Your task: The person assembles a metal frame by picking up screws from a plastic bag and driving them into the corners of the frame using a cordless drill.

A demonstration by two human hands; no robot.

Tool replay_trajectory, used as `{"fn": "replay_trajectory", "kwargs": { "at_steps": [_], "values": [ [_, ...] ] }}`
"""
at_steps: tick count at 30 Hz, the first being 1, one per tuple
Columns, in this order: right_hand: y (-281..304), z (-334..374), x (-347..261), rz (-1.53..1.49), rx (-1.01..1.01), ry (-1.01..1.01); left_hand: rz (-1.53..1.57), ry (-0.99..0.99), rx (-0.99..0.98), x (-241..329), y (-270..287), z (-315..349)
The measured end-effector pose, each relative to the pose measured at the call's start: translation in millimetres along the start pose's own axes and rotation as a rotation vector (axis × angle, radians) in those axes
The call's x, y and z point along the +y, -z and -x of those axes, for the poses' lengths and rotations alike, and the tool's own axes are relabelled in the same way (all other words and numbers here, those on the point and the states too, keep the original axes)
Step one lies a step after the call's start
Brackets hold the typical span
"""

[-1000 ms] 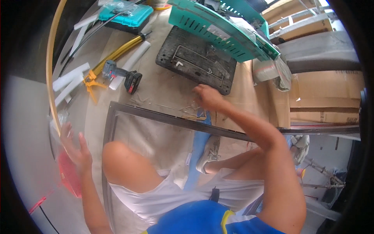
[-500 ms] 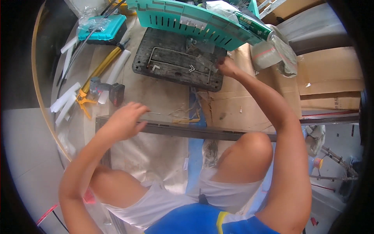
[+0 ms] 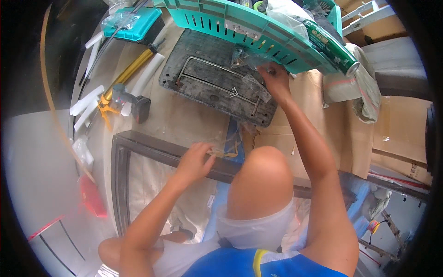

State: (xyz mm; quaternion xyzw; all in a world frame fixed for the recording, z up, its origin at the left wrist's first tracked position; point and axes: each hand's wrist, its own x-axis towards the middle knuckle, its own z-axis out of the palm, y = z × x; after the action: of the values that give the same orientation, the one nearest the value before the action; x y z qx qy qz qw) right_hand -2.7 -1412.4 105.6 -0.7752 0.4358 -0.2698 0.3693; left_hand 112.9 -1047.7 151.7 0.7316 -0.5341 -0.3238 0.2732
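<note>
My right hand (image 3: 277,84) reaches to the far right corner of a black board (image 3: 184,94), beside the green crate. Its fingers are curled together by a clear plastic bag (image 3: 251,60); what they grip, if anything, is hidden. On the board lie a bent metal rod (image 3: 217,66), a small white corner piece (image 3: 233,92) and another clear bag (image 3: 256,87). My left hand (image 3: 197,161) is over the dark metal frame (image 3: 159,150), thumb apart and fingers loosely stretched. It appears to hold nothing.
A green crate (image 3: 217,18) full of goods, with a green can (image 3: 331,48), stands behind the board. At left lie a cordless drill (image 3: 134,102), a yellow caulking gun (image 3: 131,69), white tubes (image 3: 87,101) and a teal toolbox (image 3: 136,27). Cardboard (image 3: 314,120) covers the floor at right.
My right hand has gone from the board's right edge up beside the crate. My left hand has shifted right along the frame. My legs have moved, and the view has shifted.
</note>
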Motion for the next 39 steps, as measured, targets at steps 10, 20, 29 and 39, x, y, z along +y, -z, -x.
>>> {"fn": "replay_trajectory", "kwargs": {
  "at_steps": [10, 20, 29, 39],
  "values": [
    [-14.1, -71.9, -62.7, -0.018, -0.427, 0.26, 0.844, 0.463, 0.352, -7.7, -7.3, -66.8],
    [28.5, -49.4, -100.3, -0.43, -0.734, -0.042, 1.524, 0.446, 0.336, -18.2, -14.3, -145.9],
    [98.8, -34.9, -141.4, -0.622, -0.924, -0.186, 2.013, -0.011, 0.161, 54.8, 21.0, -161.6],
    [78.4, -22.8, -176.1, -0.204, -0.971, -0.064, 1.582, 0.053, 0.207, 55.3, 48.4, -132.5]
  ]
}}
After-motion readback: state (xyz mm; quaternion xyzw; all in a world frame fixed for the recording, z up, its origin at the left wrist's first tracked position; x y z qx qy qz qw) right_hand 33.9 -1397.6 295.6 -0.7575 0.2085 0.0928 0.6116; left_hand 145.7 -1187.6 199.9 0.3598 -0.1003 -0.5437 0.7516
